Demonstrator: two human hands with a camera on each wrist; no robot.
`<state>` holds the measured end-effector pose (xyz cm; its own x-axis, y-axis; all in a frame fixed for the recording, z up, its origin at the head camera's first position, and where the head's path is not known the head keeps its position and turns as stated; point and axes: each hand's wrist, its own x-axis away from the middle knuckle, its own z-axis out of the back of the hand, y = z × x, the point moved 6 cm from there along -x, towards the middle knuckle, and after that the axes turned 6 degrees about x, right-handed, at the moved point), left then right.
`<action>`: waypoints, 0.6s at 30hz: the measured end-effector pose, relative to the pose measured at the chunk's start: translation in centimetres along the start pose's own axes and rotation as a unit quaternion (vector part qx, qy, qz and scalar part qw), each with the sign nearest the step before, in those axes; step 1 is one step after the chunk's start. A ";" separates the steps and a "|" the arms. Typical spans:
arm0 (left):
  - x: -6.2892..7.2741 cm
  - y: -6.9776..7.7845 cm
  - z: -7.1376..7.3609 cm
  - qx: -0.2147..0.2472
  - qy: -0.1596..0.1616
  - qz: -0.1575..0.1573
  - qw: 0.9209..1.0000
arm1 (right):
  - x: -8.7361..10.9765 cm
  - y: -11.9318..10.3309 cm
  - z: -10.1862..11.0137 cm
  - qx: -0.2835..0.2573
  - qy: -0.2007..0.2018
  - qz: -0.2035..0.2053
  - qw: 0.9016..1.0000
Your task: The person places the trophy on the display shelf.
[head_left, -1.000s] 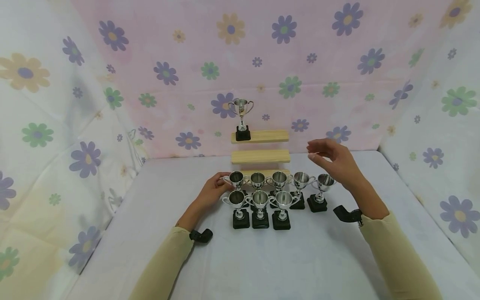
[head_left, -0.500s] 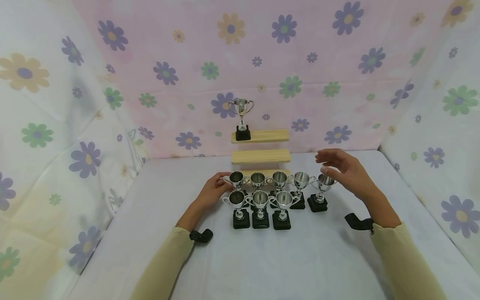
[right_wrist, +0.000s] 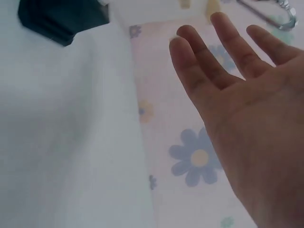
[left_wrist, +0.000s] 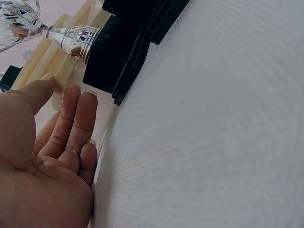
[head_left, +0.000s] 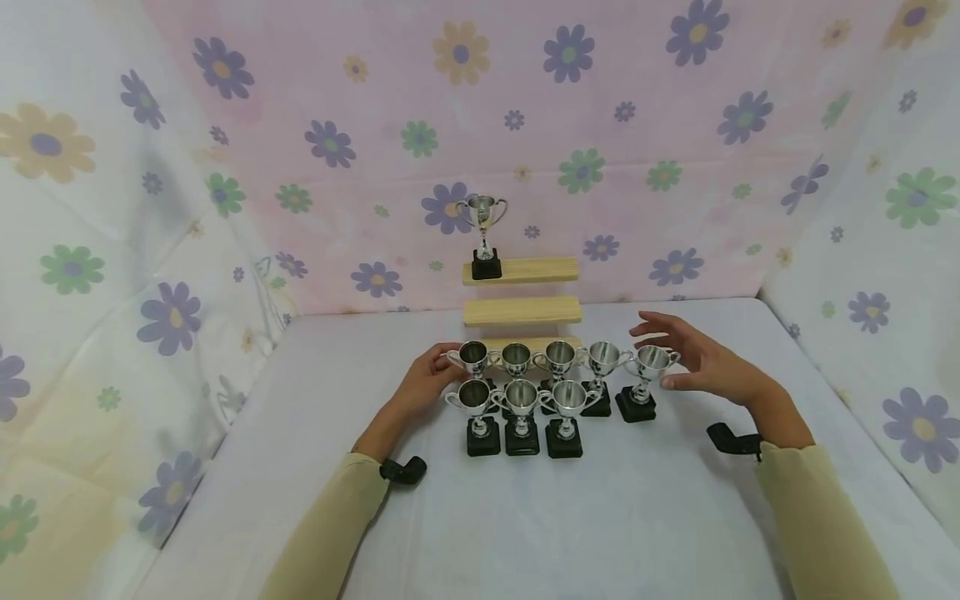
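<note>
Silver two-handled trophy cups on black square bases stand in two rows on the white table. My left hand (head_left: 427, 383) rests beside the left end of the back row, by a trophy (head_left: 473, 357). In the left wrist view its fingers (left_wrist: 81, 116) are loosely extended near a black trophy base (left_wrist: 114, 52) and grip nothing. My right hand (head_left: 708, 367) is at the rightmost trophy (head_left: 651, 362), fingers spread behind it and thumb near its handle; contact is unclear. In the right wrist view that hand (right_wrist: 256, 104) is open, with a black base (right_wrist: 61, 19) at upper left.
Behind the rows rises a stepped wooden stand (head_left: 522, 312). One trophy (head_left: 486, 265) stands on the left of its top step. The front row has three trophies, including a middle one (head_left: 521, 435). Flowered cloth (head_left: 330, 225) hangs at the back and sides.
My right hand has come down and moved right, from above the rightmost trophy to beside its cup. The left hand and the trophies stay where they were.
</note>
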<state>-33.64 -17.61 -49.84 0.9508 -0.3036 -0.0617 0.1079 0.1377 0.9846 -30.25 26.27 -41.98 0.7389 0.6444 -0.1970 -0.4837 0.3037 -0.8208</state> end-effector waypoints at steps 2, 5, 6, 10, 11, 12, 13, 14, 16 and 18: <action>0.0 0.0 0.0 -0.001 0.002 0.004 1.000 | 0.2 0.7 -0.2 -0.007 -0.013 -0.002 1.000; 0.0 0.0 0.0 -0.004 0.003 0.006 1.000 | 0.4 1.5 -0.4 -0.010 -0.024 -0.006 1.000; 0.0 0.1 0.0 -0.004 0.002 0.006 1.000 | 0.4 1.7 -0.5 -0.013 -0.026 -0.006 1.000; 0.0 0.1 0.0 -0.005 0.004 0.008 1.000 | 0.4 2.4 -0.8 -0.023 -0.022 -0.032 0.999; 0.0 0.1 0.0 -0.005 0.004 0.009 1.000 | 0.4 2.6 -0.9 -0.028 -0.019 -0.041 0.999; 0.0 0.1 0.0 -0.004 0.004 0.009 1.000 | 0.4 2.7 -1.0 -0.031 -0.017 -0.049 0.998; 0.0 0.1 0.0 -0.003 0.005 0.010 1.000 | 0.4 2.9 -1.1 -0.026 -0.011 -0.062 0.998; 0.0 0.1 -0.1 -0.004 0.004 0.009 1.000 | 0.4 3.1 -1.1 -0.019 -0.005 -0.070 0.997; 0.1 0.1 -0.1 -0.006 0.004 0.008 1.000 | 0.4 3.3 -1.2 -0.020 0.006 -0.085 0.996; 0.1 0.1 -0.1 -0.008 0.005 0.006 1.000 | 0.4 3.5 -1.2 -0.011 0.017 -0.099 0.995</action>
<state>-33.49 -17.52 -49.75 0.9548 -0.2928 -0.0506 0.0999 0.1560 0.9827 -31.05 26.77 -45.58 0.8340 0.5497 -0.0484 -0.3175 0.4062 -0.8569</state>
